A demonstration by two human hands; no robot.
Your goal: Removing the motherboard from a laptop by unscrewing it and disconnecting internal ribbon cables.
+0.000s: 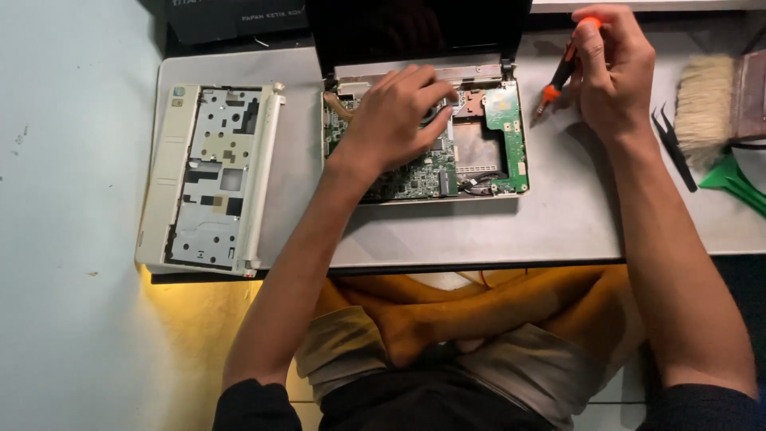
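An opened small laptop [479, 152] sits on a low grey table [447, 231], its green circuit board [423, 179] exposed and its dark screen [415, 28] tilted up at the far edge. The left hand [395, 120] lies flat on the board with fingers spread, fingertips [443, 100] touching near the hinge side (what is under the palm is hidden). The right hand [610, 68] hovers just beside the laptop's right edge, fingers curled tight around an orange-and-black screwdriver [562, 72] whose tip points down towards the table. To the left, well apart from the laptop, the removed cream palm-rest cover [209, 179] lies upside down. On the right lie a wide brush [706, 104], black tweezers [674, 148] and a green plastic pry tool [738, 183].
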